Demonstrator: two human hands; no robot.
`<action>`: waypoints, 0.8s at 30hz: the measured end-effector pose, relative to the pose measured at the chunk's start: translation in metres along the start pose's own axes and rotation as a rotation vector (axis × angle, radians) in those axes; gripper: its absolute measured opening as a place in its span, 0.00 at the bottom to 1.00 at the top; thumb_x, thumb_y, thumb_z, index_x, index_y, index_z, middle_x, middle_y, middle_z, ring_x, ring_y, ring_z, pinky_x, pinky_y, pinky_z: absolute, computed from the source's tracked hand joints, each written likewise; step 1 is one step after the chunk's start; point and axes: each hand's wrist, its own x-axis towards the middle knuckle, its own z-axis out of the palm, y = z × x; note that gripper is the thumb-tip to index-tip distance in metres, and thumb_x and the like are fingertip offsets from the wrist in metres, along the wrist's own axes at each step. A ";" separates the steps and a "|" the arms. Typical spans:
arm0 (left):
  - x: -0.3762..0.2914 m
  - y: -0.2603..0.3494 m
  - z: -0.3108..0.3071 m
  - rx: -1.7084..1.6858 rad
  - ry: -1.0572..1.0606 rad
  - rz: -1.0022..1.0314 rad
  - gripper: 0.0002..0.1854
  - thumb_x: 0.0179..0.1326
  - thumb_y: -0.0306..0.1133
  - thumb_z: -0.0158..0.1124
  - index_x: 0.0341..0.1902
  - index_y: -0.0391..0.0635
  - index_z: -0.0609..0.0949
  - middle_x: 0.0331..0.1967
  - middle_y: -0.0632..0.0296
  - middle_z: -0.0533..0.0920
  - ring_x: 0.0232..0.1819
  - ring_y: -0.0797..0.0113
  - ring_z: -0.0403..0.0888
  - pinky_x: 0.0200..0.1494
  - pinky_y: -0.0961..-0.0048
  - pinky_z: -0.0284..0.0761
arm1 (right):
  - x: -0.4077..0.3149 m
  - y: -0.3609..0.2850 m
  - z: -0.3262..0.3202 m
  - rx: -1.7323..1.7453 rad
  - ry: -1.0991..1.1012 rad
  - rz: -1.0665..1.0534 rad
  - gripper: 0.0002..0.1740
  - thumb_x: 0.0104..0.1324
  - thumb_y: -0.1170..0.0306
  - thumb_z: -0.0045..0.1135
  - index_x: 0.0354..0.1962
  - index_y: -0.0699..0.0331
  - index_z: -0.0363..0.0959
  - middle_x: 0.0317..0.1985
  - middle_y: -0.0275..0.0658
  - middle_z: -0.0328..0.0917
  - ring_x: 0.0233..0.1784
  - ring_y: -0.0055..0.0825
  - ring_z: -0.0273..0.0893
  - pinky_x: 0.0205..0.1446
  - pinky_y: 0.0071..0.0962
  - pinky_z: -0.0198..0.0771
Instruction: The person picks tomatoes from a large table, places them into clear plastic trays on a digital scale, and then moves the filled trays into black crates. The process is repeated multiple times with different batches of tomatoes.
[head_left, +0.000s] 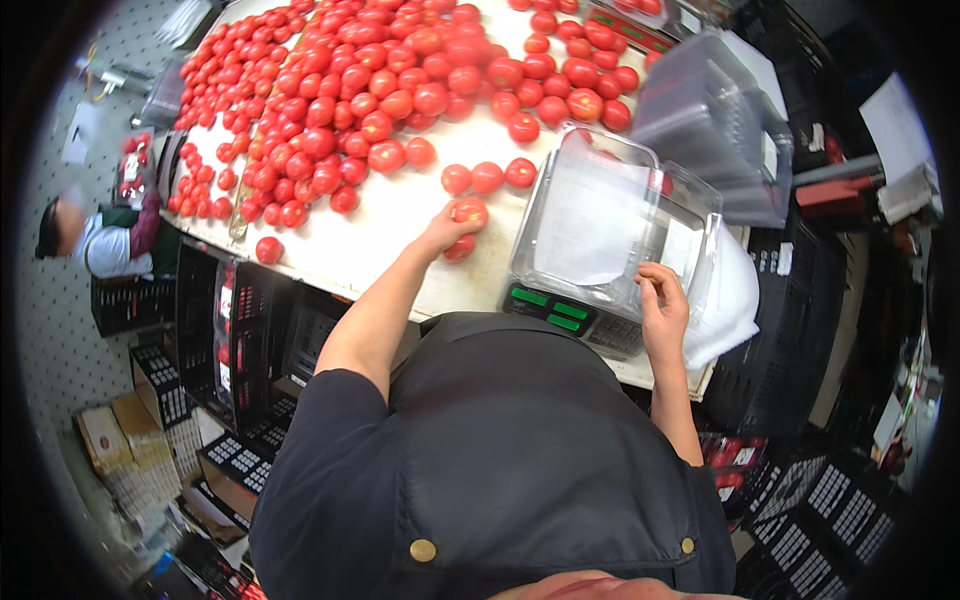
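Observation:
My left hand (442, 231) is closed around a red tomato (471, 212) at the front of the white tabletop. A second tomato (460, 247) sits right by its fingers; whether the hand also grips it is hard to tell. Just beyond are three tomatoes in a row (487, 178). A clear plastic clamshell container (551, 251) with a white liner (592, 202) in it rests on a digital scale (559, 307) with lit green displays. My right hand (664, 300) hovers at the container's right side, fingers loosely curled and apart, with nothing visible in them.
A large heap of tomatoes (360, 97) covers the far left of the white table (337, 247). Nested clear containers (705, 127) stand right of the scale, near white liner sheets (724, 292). Black crates (255, 337) are below left. A co-worker (120, 240) is at far left.

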 end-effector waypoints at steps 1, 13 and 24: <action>-0.002 0.000 -0.003 -0.069 -0.045 -0.037 0.36 0.60 0.45 0.72 0.68 0.46 0.69 0.55 0.58 0.80 0.53 0.66 0.80 0.56 0.67 0.77 | 0.001 0.000 0.000 -0.039 -0.003 0.002 0.06 0.68 0.79 0.54 0.41 0.70 0.76 0.44 0.42 0.80 0.45 0.29 0.79 0.50 0.26 0.74; -0.089 0.118 0.006 -0.845 -0.497 -0.046 0.36 0.68 0.46 0.61 0.75 0.55 0.58 0.58 0.49 0.75 0.42 0.54 0.84 0.42 0.52 0.85 | 0.005 -0.006 0.001 -0.365 -0.213 -0.212 0.08 0.64 0.74 0.58 0.40 0.65 0.77 0.39 0.43 0.81 0.47 0.44 0.78 0.53 0.39 0.70; -0.095 0.187 0.141 0.879 -0.209 0.933 0.32 0.56 0.31 0.69 0.67 0.60 0.74 0.59 0.51 0.75 0.58 0.48 0.75 0.59 0.57 0.72 | 0.011 -0.007 -0.015 -0.211 -0.078 -0.163 0.06 0.66 0.75 0.55 0.40 0.68 0.77 0.38 0.44 0.81 0.43 0.42 0.79 0.49 0.34 0.72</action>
